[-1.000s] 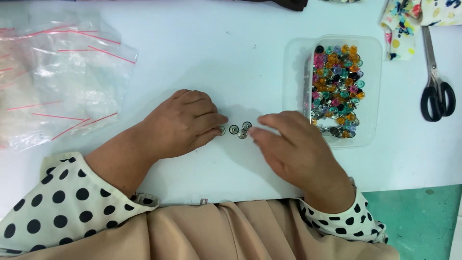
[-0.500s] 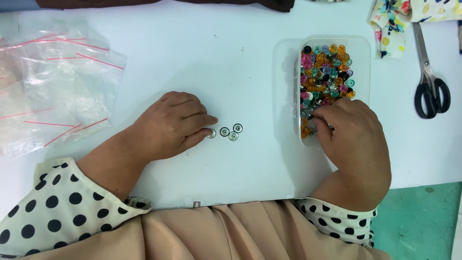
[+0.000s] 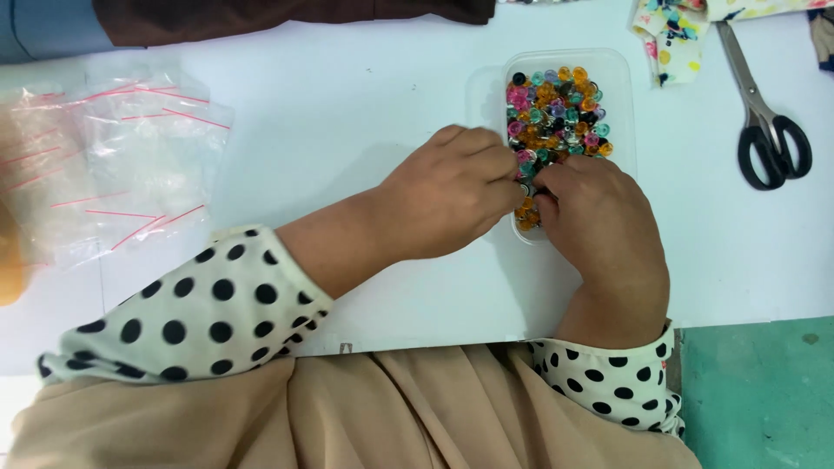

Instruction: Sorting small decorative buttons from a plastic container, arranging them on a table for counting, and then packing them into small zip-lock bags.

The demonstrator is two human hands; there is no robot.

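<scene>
Both hands are gathered at the near end of a clear plastic tray (image 3: 618, 95) that is filled with small coloured buttons (image 3: 556, 108), orange, teal, pink and black. The tray lies on the white desk (image 3: 347, 113), toward its right side. The left hand (image 3: 452, 195) is curled, with its fingertips brought to the tray's near left edge; the right hand (image 3: 599, 221) is bent over the tray's near end, its fingertips tucked down among the buttons. Something small and dark appears to be pinched where the two sets of fingertips meet, but which hand grips it, and whether either is truly closed on a button, cannot be told, since the fingers are hidden by the knuckles.

A heap of clear zip bags with red seal strips (image 3: 113, 165) is seen well apart at the left, a pair of black-handled scissors (image 3: 769, 122) lies to the right of the tray, and a patterned cloth scrap (image 3: 673, 30) sits at the top edge.

Several risks are judged from this layout. The tray looks light and is pressed at one end only, so it could be tipped or slid and buttons scattered over the desk. A small smooth button could be dropped from a fingertip pinch, and the desk's near edge is close enough for a rolling button to be lost.
</scene>
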